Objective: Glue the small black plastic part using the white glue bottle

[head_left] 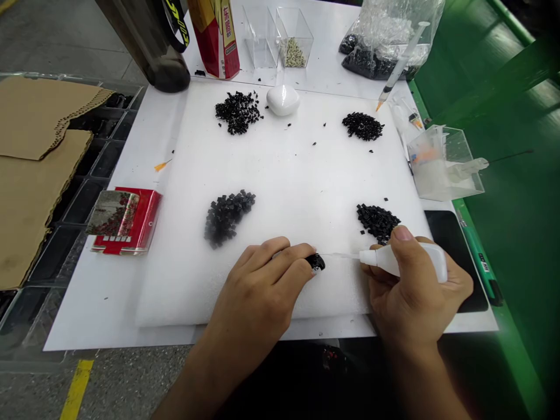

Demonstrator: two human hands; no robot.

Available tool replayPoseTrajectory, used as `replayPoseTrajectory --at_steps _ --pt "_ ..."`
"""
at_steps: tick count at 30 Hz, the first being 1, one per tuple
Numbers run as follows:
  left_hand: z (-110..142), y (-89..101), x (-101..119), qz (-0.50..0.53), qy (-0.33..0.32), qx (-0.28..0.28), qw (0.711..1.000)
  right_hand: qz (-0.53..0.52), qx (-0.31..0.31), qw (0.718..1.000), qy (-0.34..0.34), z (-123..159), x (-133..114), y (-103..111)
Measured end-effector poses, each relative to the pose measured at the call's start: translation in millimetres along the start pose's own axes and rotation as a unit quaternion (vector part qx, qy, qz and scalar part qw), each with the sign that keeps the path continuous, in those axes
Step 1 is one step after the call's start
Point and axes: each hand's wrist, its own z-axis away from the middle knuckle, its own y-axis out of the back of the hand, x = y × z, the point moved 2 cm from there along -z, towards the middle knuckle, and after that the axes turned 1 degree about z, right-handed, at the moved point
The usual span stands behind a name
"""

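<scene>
L hand (256, 289), fingers (280, 255) pressed together, pinching small black piece (315, 262) near front edge of white foam sheet (289, 186); R hand (413, 294) wraps white squeeze bottle (405, 261), nozzle just beside piece.

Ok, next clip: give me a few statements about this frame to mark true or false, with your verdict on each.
The right hand holds a white squeeze bottle, its nozzle pointing toward the other hand. True.

The left hand holds a syringe. False: it pinches a small black piece; the syringe lies at the far right, by a plastic bag.

Four heaps of black granules lie on the white foam sheet. True.

The filled clear box at the far edge holds black granules. False: it holds pale granules.

Cardboard sheets lie to the left of the foam sheet. True.
</scene>
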Motion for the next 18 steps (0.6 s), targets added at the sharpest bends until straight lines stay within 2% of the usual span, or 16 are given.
replayPoseTrajectory --at_steps 14,18 --pt "1.2 2.1 0.9 0.004 0.009 -0.002 1.000 -0.011 0.014 1.000 -0.003 1.3 1.5 0.0" --pt "-0.1 2.5 0.3 0.007 0.013 -0.007 1.000 0.000 0.002 1.000 0.016 1.2 2.1 -0.7"
